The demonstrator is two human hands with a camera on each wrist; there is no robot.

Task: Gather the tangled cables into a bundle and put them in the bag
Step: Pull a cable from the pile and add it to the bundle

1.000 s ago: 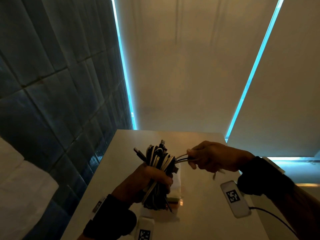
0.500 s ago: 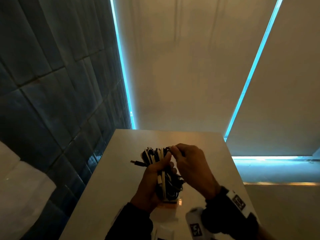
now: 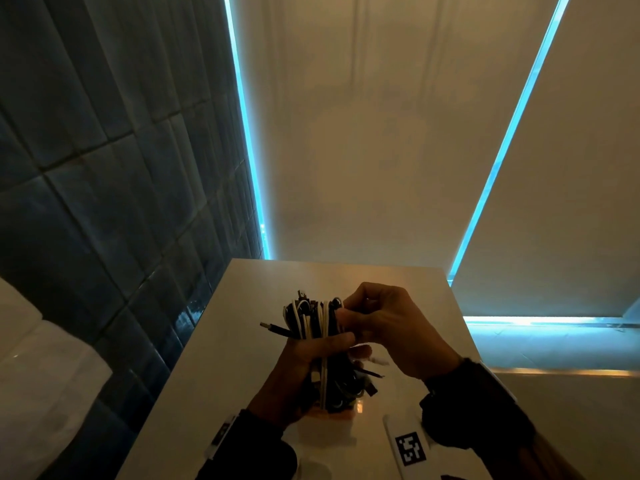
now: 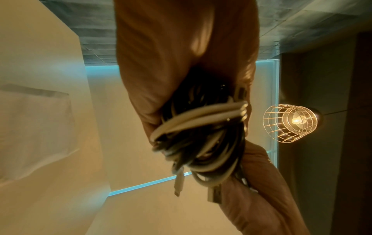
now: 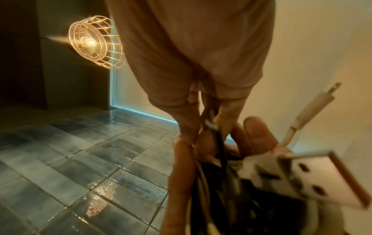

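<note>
The table (image 3: 242,341) runs from the near edge of the scene away to the far wall, with the tiled wall (image 3: 104,168) along its left side. Above the table's near middle, the cable bundle (image 3: 318,341) stands roughly upright in the left hand (image 3: 294,379), which wraps it from the left and below. The right hand (image 3: 391,327) is just right of the bundle, its fingers touching the bundle's upper part. One plug end (image 3: 266,326) sticks out to the left of the bundle; other loose ends (image 3: 372,374) poke out to the right, below the right hand. A caged lamp (image 4: 292,123) hangs overhead.
</note>
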